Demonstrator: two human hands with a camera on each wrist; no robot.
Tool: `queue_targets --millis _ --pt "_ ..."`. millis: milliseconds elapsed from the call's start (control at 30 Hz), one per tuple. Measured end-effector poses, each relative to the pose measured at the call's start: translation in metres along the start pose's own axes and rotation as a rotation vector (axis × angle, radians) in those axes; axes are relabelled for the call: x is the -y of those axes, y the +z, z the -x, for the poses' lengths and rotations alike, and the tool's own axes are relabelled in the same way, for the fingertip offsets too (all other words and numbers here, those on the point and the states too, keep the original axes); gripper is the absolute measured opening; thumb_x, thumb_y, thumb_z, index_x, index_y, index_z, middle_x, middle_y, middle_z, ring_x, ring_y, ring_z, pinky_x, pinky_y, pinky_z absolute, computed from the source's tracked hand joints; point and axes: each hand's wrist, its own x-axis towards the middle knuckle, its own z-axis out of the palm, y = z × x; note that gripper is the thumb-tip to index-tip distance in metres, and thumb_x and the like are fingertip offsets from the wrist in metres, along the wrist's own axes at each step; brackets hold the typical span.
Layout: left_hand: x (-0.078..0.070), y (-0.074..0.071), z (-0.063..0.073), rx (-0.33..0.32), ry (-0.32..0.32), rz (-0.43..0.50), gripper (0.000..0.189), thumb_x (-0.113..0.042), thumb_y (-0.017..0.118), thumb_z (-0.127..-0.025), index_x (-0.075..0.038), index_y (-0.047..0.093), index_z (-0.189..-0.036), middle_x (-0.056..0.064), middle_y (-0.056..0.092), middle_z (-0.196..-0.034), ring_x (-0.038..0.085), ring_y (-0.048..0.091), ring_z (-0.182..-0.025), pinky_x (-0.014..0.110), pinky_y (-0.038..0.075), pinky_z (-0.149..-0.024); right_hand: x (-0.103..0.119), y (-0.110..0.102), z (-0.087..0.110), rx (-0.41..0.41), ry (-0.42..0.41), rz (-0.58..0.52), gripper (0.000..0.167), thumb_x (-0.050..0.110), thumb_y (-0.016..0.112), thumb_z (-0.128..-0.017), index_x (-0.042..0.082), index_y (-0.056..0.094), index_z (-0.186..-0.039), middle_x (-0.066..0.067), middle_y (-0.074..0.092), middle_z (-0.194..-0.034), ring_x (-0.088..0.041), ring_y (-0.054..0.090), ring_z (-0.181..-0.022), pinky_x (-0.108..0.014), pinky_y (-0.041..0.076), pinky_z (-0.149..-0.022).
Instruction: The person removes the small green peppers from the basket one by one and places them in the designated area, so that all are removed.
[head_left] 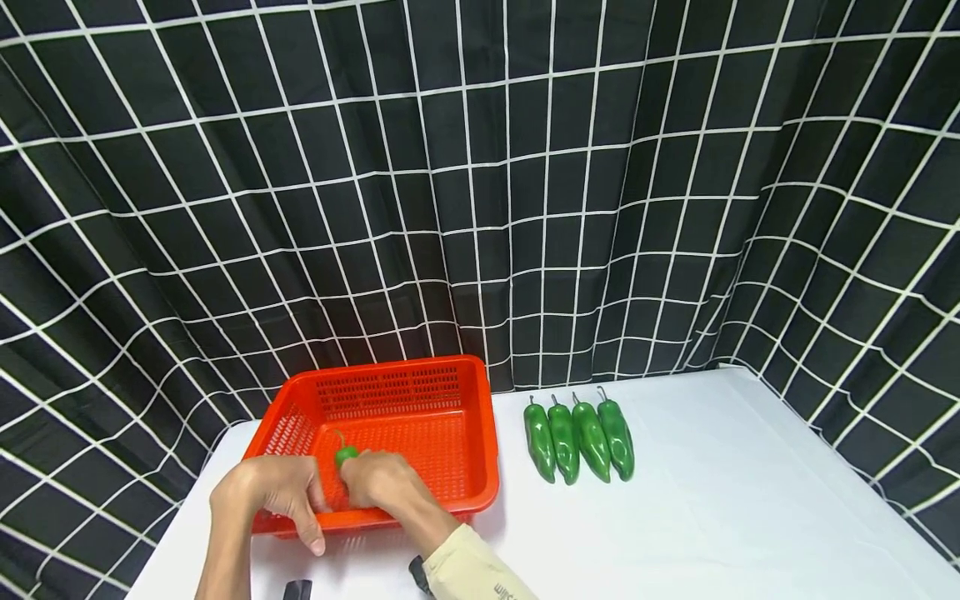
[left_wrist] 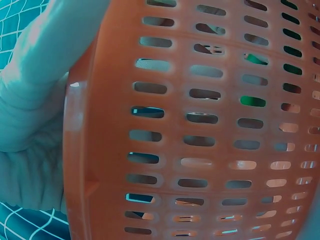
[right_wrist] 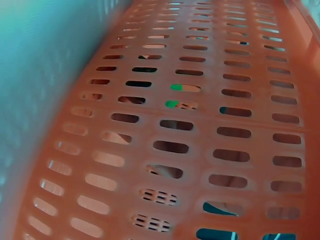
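Observation:
A red plastic basket (head_left: 442, 442) with slotted walls stands on the left of the table. Over its near-left rim hooks my left hand (head_left: 273, 486), thumb outside and fingers inside; the left wrist view shows that hand (left_wrist: 30, 165) against the basket rim (left_wrist: 77, 150). Down inside the basket, my right hand (head_left: 382, 482) holds a green chili pepper (head_left: 346, 455), its cap and thin stem poking out past the fingers and the rest hidden. Bits of green pepper (left_wrist: 252, 101) show through the wall slots. From the right wrist, the slotted wall (right_wrist: 200, 120) fills the view.
Several green chili peppers (head_left: 566, 442) lie side by side, stems away from me, right of the basket on the white table (head_left: 720, 492). A black curtain (head_left: 555, 208) with a white grid encloses the back and sides. A small dark object (head_left: 297, 590) sits at the near edge.

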Motion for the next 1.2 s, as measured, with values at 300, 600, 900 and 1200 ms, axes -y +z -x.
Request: queue_targets --millis 300,600,900,1200 --pt "-0.001 0.0 -0.001 0.002 -0.019 0.003 0.02 -0.017 0.098 -0.06 -0.017 0.079 -0.066 -0.009 0.063 -0.056 0.011 0.04 -0.065 0.026 0.023 -0.057 0.0 0.001 0.0 -0.135 0.036 -0.015 0.019 0.017 0.071 -0.09 0.024 0.067 -0.073 0.005 0.064 -0.072 -0.011 0.056 -0.065 -0.033 0.05 -0.062" --pt "0.001 0.001 -0.002 0.0 -0.016 0.009 0.02 -0.014 0.098 -0.06 -0.015 0.081 -0.07 -0.007 0.068 -0.061 0.01 0.042 -0.068 0.025 0.029 -0.059 -0.008 -0.009 0.008 -0.204 -0.042 -0.05 0.026 0.015 0.076 -0.084 0.026 0.061 -0.066 0.007 0.06 -0.065 -0.011 0.053 -0.061 -0.032 0.046 -0.058" --pt "0.0 -0.001 -0.005 0.045 0.037 0.035 0.018 -0.013 0.096 -0.063 -0.012 0.082 -0.073 -0.009 0.067 -0.063 0.008 0.044 -0.069 0.025 0.029 -0.06 -0.029 -0.037 0.034 -0.226 -0.124 -0.164 0.022 0.006 0.078 -0.082 0.026 0.076 -0.075 0.009 0.068 -0.076 -0.009 0.052 -0.065 -0.028 0.042 -0.059" --pt "0.008 -0.002 -0.009 0.106 0.166 0.127 0.032 0.001 0.092 -0.063 -0.012 0.085 -0.091 0.009 0.082 -0.102 0.01 0.06 -0.084 0.021 0.04 -0.064 -0.059 -0.061 0.064 -0.24 -0.133 -0.333 0.041 0.0 0.073 -0.086 0.027 0.081 -0.116 -0.002 0.074 -0.099 -0.011 0.05 -0.064 -0.021 0.037 -0.052"
